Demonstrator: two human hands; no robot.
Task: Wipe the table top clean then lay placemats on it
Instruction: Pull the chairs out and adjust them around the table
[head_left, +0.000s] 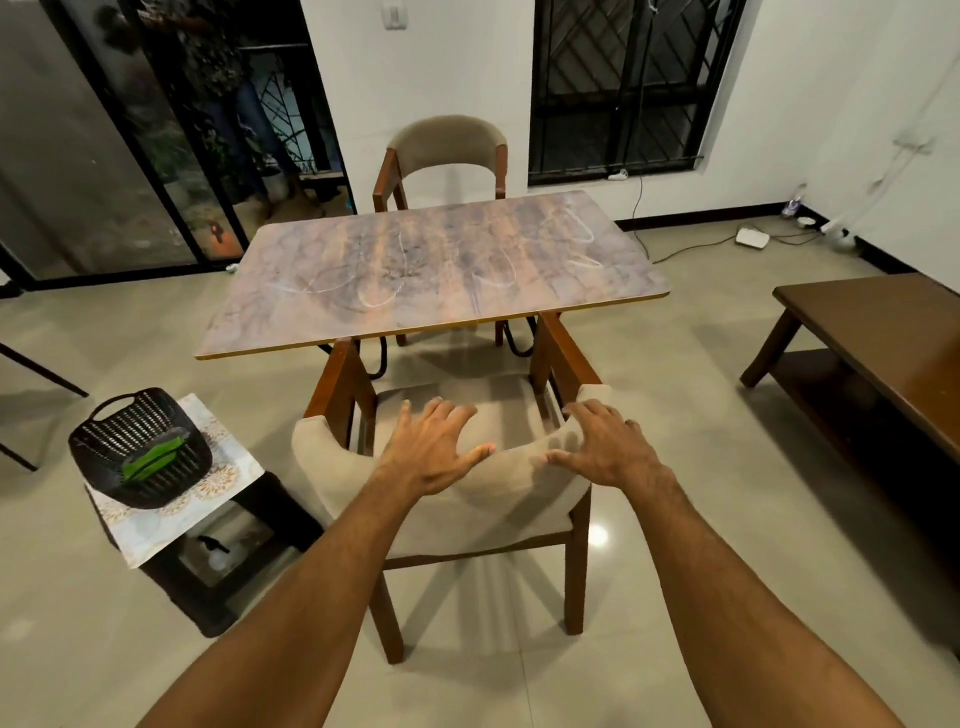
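Task's barely begun, by my read: the table top (441, 270) shows pale scribbly streaks & smudges across its wood-pattern surface, and no placemat lies on it. Both hands are empty. The left hand (431, 449) and right hand (602, 449) are palm-down w/ fingers spread over the curved padded back of the near chair (332, 457), whose front sits under the table's near edge. Can't tell whether they touch the padding or hover just above it. I'd judge the chair gets shifted first for access. Supplies are to the person's left: a black basket (104, 441) on a small dark stool (270, 525), w/ a green item (153, 460) inside, prob. the wiping cloth. A pale patterned sheet (208, 499) lies under the basket, which I take for a placemat. A spray bottle (215, 553) is on the stool's lower shelf. Left to do: fetch cloth, wipe the whole top, then lay the mats, i.e. basically everything.
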